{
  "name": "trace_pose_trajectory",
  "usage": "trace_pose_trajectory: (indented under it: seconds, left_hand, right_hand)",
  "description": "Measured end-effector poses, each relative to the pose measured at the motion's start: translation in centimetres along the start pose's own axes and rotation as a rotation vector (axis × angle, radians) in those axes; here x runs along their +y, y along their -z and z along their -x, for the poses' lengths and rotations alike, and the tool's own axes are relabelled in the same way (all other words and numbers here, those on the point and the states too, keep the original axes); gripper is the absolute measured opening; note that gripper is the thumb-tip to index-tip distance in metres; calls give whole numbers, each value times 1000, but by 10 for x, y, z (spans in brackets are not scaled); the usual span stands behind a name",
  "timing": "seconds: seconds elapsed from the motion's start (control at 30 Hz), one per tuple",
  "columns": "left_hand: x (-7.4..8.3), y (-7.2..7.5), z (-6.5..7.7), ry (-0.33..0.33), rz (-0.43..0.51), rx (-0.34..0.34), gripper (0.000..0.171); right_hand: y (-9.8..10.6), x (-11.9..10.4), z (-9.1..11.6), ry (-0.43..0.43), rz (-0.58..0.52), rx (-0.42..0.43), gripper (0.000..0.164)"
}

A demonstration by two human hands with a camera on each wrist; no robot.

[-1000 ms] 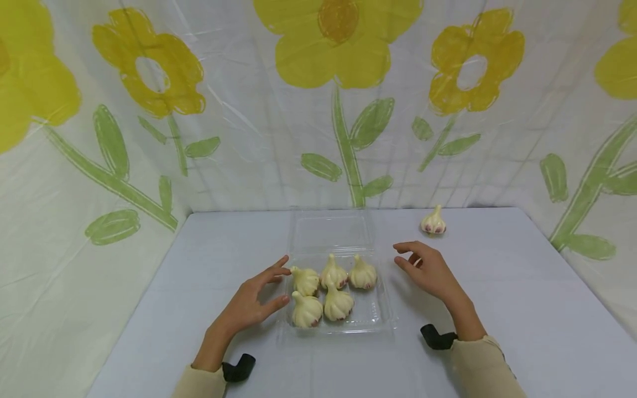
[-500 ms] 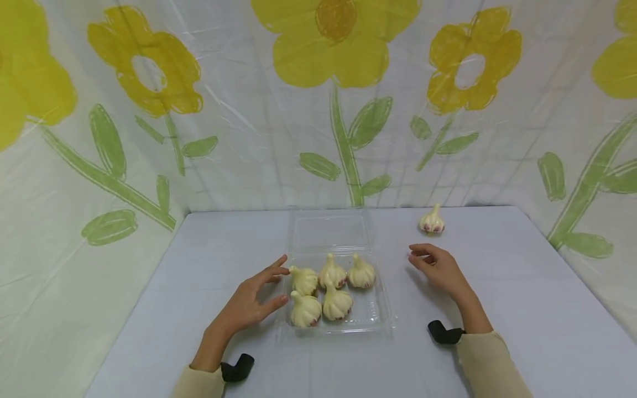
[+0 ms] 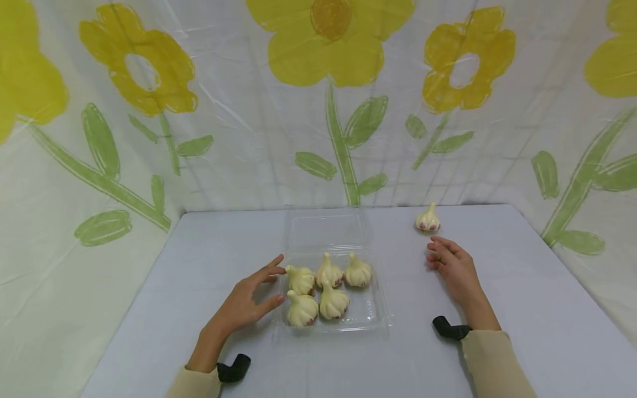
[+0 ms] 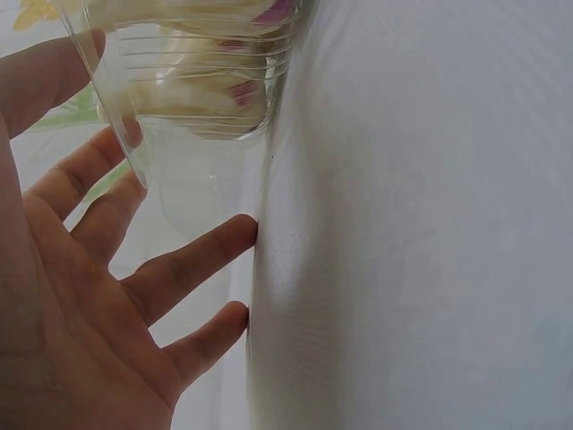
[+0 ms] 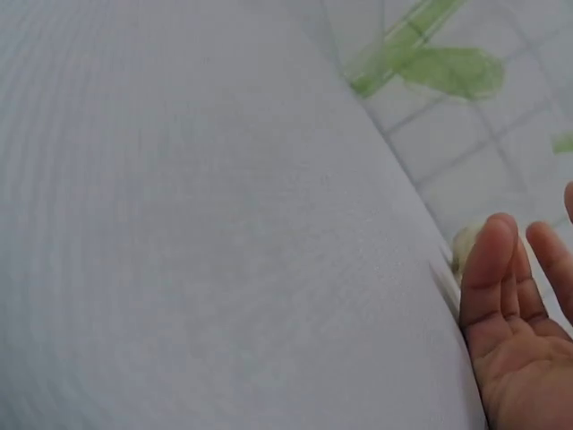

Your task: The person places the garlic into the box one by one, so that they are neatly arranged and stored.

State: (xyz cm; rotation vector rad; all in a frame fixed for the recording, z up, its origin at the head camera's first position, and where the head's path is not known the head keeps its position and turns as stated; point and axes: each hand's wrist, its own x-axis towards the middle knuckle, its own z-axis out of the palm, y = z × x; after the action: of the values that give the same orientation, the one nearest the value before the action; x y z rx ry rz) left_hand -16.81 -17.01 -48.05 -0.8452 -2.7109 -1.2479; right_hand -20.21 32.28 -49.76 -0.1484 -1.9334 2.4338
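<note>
Several garlic bulbs [image 3: 334, 303] sit in a clear plastic clamshell box [image 3: 365, 304] on the table, its lid [image 3: 325, 229] laid back behind. My left hand [image 3: 244, 303] is at the box's left side with fingers spread; in the left wrist view its thumb and some fingertips are at the box's rim [image 4: 112, 116], and two lower fingertips reach the tabletop. A lone garlic bulb [image 3: 427, 219] with purplish marks stands upright at the back right. Just in front of it is my right hand [image 3: 455, 271], fingers loosely bent and holding nothing. In the right wrist view its fingers partly hide that bulb [image 5: 462, 246].
A pale cloth covers the table [image 3: 199, 243]. Behind it and at both sides hangs a white sheet [image 3: 239, 166] printed with yellow flowers. Black bands with stubby mounts [image 3: 234, 368] are on both wrists.
My right hand has moved right and forward, from beside the box towards the lone garlic bulb. The left hand keeps its place at the box. The head view has shifted slightly.
</note>
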Motion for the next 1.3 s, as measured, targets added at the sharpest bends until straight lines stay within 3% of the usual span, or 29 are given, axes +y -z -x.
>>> trace_pose_trajectory:
  seconds: [0.1,0.3,0.47,0.57,0.73,1.3]
  left_hand:
    - [0,0,0,-1,5,-3,59]
    - [-1,0,0,-9,17,-2,59]
    - [-1,0,0,-6,19,-1,59]
    - [-1,0,0,-1,19,-5,61]
    - [1,0,1,1,31,-10,51]
    - [0,0,2,3,51,-5,48]
  right_hand:
    - [0,1,-2,16,-23,17,40]
    - [-2,-3,-5,22,-4,98,57]
    - [-6,-10,-15,-1,131,233,64]
    - [-5,-12,-22,-18,277,276,65]
    - [-1,-14,-34,-47,464,242,74]
    - [7,-25,-63,-68,598,83,86]
